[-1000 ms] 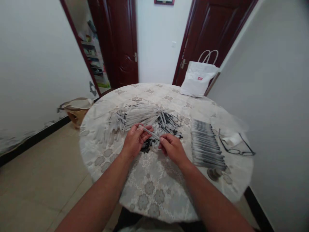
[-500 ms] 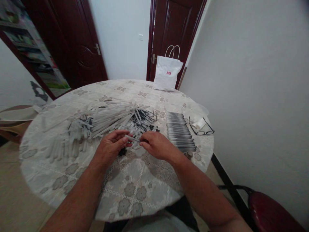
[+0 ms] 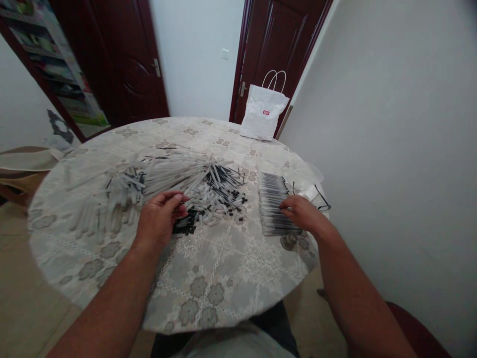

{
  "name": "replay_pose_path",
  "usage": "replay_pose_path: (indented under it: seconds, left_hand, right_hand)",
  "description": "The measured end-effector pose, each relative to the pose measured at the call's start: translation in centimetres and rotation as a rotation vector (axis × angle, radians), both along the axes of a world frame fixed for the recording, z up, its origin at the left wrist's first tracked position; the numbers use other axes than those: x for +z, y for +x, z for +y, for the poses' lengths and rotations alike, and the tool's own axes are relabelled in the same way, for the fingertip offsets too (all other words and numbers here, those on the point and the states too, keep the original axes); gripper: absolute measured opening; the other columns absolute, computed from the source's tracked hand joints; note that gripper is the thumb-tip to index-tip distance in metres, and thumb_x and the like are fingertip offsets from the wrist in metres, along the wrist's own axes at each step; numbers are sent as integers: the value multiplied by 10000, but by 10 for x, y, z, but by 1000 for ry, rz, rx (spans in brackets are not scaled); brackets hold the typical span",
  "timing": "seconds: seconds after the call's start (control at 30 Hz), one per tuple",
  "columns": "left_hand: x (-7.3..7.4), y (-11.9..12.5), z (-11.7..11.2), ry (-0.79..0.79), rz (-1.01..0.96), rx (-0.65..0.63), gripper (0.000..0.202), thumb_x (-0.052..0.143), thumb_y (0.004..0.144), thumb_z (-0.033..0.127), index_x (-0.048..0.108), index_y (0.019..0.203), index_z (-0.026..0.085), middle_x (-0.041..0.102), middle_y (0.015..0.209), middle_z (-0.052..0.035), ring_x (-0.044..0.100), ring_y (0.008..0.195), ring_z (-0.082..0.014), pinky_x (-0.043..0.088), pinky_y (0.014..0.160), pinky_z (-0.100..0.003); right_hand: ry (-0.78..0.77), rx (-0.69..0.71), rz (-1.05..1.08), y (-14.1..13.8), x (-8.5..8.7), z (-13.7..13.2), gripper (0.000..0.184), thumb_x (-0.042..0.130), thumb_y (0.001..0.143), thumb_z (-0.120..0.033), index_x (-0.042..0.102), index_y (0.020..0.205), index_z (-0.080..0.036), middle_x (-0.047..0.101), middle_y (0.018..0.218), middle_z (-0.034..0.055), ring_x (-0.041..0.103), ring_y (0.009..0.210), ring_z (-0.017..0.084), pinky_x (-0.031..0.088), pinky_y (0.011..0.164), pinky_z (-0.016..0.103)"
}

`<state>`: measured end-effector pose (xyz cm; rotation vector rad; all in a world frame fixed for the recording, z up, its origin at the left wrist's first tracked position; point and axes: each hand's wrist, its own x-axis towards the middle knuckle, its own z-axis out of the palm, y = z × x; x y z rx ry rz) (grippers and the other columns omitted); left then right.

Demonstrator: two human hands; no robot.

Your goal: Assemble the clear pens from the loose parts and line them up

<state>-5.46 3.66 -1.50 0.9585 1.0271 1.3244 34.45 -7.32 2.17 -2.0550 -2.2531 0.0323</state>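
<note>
A loose heap of white pen barrels and black pen parts (image 3: 194,185) lies in the middle of the round table (image 3: 208,268). My left hand (image 3: 158,219) rests at the near edge of the heap, fingers curled over small black caps; whether it grips anything is hidden. To the right a neat row of assembled pens (image 3: 274,204) lies side by side. My right hand (image 3: 301,211) is on the near right end of that row, fingers bent down onto the pens.
Black-framed glasses (image 3: 320,199) and a crumpled white paper lie right of the row, near the table edge and the wall. A white paper bag (image 3: 263,112) stands at the table's far side before a dark door. A red chair seat (image 3: 421,333) is at lower right.
My right hand left the centre, where both hands held a pen, and moved right onto the row of assembled pens. The left hand stayed at the heap.
</note>
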Motion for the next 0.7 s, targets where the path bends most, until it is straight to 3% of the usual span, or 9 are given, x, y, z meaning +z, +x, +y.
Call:
replay_pose_path:
  seconds: [0.2, 0.43, 0.57, 0.7]
  left_hand:
    - [1, 0, -2, 28, 60, 24, 349, 805, 693, 353, 697, 956, 151, 734, 883, -46, 605, 575, -106, 536, 521, -227]
    - [-1, 1, -2, 68, 178, 62, 305, 739, 751, 378, 690, 963, 164, 750, 887, -61, 594, 539, -123, 521, 507, -258]
    - [-6, -1, -3, 143, 408, 47, 232, 675, 811, 361, 709, 951, 180, 752, 852, -63, 620, 589, -162, 477, 508, -254]
    - [-9, 0, -6, 299, 640, 55, 162, 655, 847, 335, 731, 920, 213, 747, 838, -48, 656, 718, -202, 495, 657, -288]
  right_hand:
    - [-16, -58, -28, 3, -11, 1, 230, 634, 872, -141, 813, 1006, -196, 765, 1005, 95, 681, 973, 216, 458, 905, 294]
    - [23, -18, -12, -7, -13, 2, 264, 560, 934, -142, 792, 1053, -186, 776, 1045, 103, 697, 983, 237, 474, 904, 314]
    - [97, 14, 20, -43, -2, 10, 260, 547, 956, -175, 762, 1101, -185, 768, 1085, 106, 696, 1005, 248, 476, 902, 322]
    - [112, 49, 49, -104, 1, 27, 227, 545, 977, -235, 747, 1077, -209, 763, 1032, 110, 698, 970, 243, 476, 845, 315]
